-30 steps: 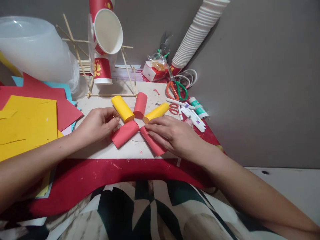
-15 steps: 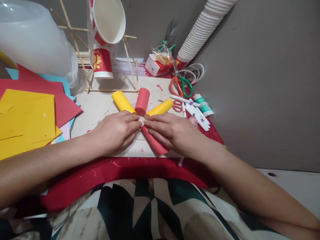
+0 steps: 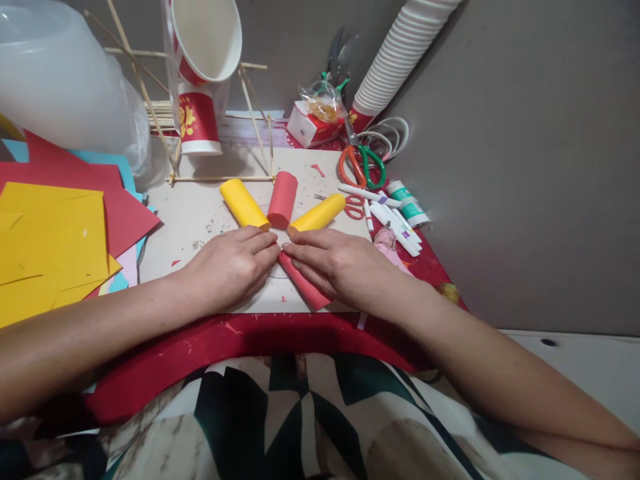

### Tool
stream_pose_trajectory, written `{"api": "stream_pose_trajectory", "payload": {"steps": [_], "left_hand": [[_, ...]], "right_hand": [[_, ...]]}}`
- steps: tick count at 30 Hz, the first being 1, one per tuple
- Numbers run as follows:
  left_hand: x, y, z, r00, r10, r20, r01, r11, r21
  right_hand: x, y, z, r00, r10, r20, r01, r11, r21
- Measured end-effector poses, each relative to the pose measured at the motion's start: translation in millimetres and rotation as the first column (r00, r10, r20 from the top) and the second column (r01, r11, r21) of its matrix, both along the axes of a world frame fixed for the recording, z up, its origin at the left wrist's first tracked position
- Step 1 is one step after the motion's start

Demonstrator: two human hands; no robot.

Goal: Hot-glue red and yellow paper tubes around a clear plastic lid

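Rolled paper tubes fan out around a spot on a pale board (image 3: 159,257). The far ones are a left yellow tube (image 3: 244,203), a red tube (image 3: 283,197) and a right yellow tube (image 3: 319,213). My right hand (image 3: 347,263) lies over a nearer red paper tube (image 3: 309,288), its fingers closed along it and the tips at its inner end. Facing it, my left hand (image 3: 227,267) has its fingers pressed together, tips close to the centre and near the left yellow tube. Whatever lies beneath the left palm is hidden.
Coloured paper sheets (image 3: 55,240) pile up at left, beside a cloudy plastic bag (image 3: 65,87). Behind the tubes, paper cups (image 3: 200,120) hang in a stick frame (image 3: 220,179). Scissors (image 3: 361,163), white pens (image 3: 395,227) and stacked cups (image 3: 405,57) are at right.
The view has shifted slightly, moving the scene a little left in the picture. Both hands and the tubes keep nearly the same places relative to each other.
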State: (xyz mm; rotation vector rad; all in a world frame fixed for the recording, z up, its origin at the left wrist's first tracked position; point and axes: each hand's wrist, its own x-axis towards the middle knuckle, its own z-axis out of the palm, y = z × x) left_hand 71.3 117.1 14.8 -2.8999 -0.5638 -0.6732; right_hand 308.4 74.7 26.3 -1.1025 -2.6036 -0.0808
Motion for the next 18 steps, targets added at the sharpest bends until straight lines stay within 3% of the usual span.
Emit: {"api": "stream_pose_trajectory", "payload": {"steps": [4,10,14,18], "left_hand": [[-2,-3,5.7,0.999,-0.011,0.052,0.013,1.0,-0.022],[-2,-18,8.4,0.997,-0.036,0.071,0.036,0.999,0.01],[1,-25,7.1,0.997,-0.052,-0.057,0.053,0.998,0.015],[7,-25,4.2,0.98,-0.067,-0.185,0.067,0.998,-0.007]], "right_hand": [[3,-5,9.4,0.999,-0.01,-0.039,0.01,1.0,-0.011],[18,-22,22.8,0.964,-0.096,-0.247,0.119,0.99,0.081],[25,-31,18.3,0.962,-0.209,-0.177,0.203,0.978,-0.051],[25,-33,15.0,0.966,-0.241,-0.096,0.218,0.955,-0.201]]}}
